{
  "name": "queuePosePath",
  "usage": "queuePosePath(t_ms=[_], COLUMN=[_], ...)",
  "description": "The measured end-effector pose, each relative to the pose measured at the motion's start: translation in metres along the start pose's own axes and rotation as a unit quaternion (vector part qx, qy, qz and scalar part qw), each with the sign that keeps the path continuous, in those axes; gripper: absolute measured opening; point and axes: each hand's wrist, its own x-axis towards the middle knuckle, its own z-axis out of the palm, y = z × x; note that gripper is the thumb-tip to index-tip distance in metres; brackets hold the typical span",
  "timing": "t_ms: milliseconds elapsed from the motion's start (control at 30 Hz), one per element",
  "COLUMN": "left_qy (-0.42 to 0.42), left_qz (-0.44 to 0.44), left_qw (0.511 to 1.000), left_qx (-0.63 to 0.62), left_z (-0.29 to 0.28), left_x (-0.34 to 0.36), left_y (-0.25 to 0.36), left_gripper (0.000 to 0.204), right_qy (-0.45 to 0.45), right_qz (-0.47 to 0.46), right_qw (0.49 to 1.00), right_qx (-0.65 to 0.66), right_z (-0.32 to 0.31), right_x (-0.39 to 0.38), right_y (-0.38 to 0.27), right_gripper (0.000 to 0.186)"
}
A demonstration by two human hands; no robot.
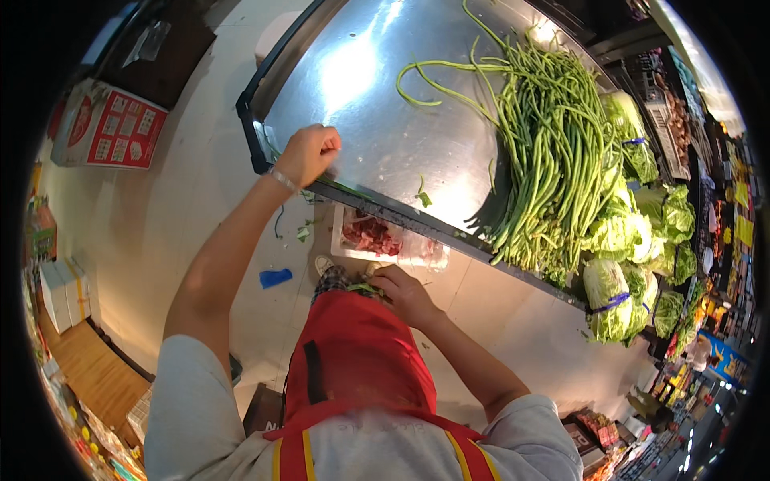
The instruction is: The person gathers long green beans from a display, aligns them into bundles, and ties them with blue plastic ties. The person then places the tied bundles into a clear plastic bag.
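My left hand [309,156] is over the near left corner of a shiny metal table [385,136]. Its fingers are curled in, and whatever they hold is hidden. A thin green strand [349,191] lies along the table edge beside it. Low in front of my red apron [361,345], my right hand [407,298] is closed at some green stalks [365,289], whose kind I cannot make out. A large heap of long green beans [549,144] covers the table's right part, a few beans straying left. A small green scrap [423,192] lies near the front edge.
Napa cabbages [607,297], some tied with blue bands, are stacked right of the beans. Below the table edge, a white foam box [341,236] holds reddish pieces. A blue scrap [276,278] and leaf bits [303,233] litter the floor. A red-and-white carton [112,128] stands at left.
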Motion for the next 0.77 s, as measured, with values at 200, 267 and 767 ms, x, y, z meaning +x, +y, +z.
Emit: queuePosePath(t_ms=[200,267,767], left_qy=[-0.028,-0.054,-0.033], left_qz=[0.0,0.018,-0.384], left_qw=[0.998,0.998,0.915], left_qx=[-0.056,0.004,0.117], left_z=[0.051,0.095,0.073], left_x=[-0.112,-0.13,-0.449], left_y=[0.078,0.069,-0.116], left_gripper=[0.018,0.036,0.034], right_qy=[-0.009,-0.056,-0.007], right_qz=[0.201,0.273,0.294], right_qw=[0.967,0.929,0.951], right_qx=[-0.158,-0.243,0.093], right_z=[0.06,0.063,0.037], right_x=[-0.031,-0.029,-0.059], right_y=[0.122,0.14,0.094], right_gripper=[0.055,0.068,0.026])
